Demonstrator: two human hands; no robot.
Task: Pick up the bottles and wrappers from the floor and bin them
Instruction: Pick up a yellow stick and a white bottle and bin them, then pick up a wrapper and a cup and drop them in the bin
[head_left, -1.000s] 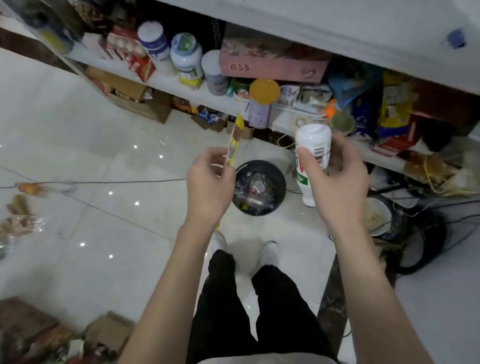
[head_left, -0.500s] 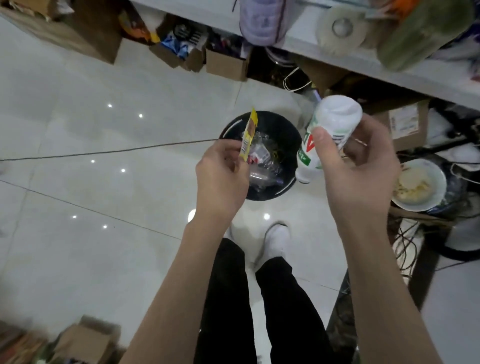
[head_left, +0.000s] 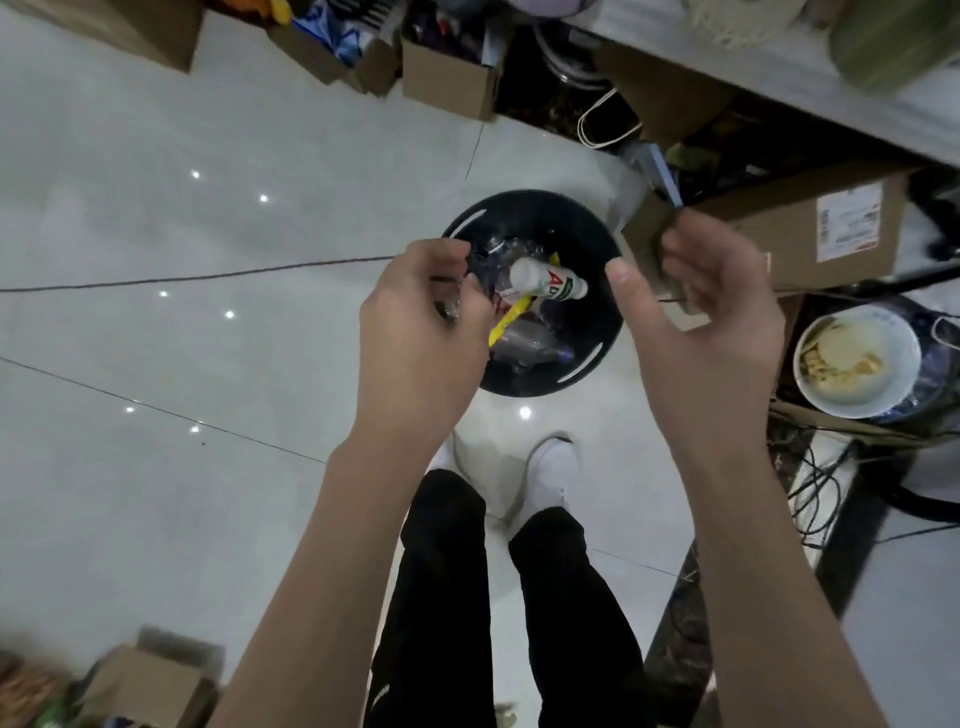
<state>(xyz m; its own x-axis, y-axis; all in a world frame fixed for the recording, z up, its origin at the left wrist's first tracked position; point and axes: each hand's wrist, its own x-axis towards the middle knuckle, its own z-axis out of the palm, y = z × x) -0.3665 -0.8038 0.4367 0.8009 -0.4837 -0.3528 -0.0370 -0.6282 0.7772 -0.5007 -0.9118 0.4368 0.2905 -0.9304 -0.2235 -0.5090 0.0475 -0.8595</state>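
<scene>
And we've let go! The white bottle (head_left: 548, 283) and yellow wrapper (head_left: 511, 318) have left our hands and now lie in the black bin (head_left: 545, 208). Left hand (head_left: 421, 332) and right hand (head_left: 701, 306) hover above it, each grip loose and empty, so we're free for more litter.

The white bottle (head_left: 545, 280) shows red "AD" (rest hidden).

glossy white tiled floor (head_left: 208, 156), reflecting lights

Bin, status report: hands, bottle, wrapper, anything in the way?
Right hand open, empty; left hand loosely curled, seemingly empty. White bottle and yellow wrapper in black bin. Nothing blocking.
</scene>
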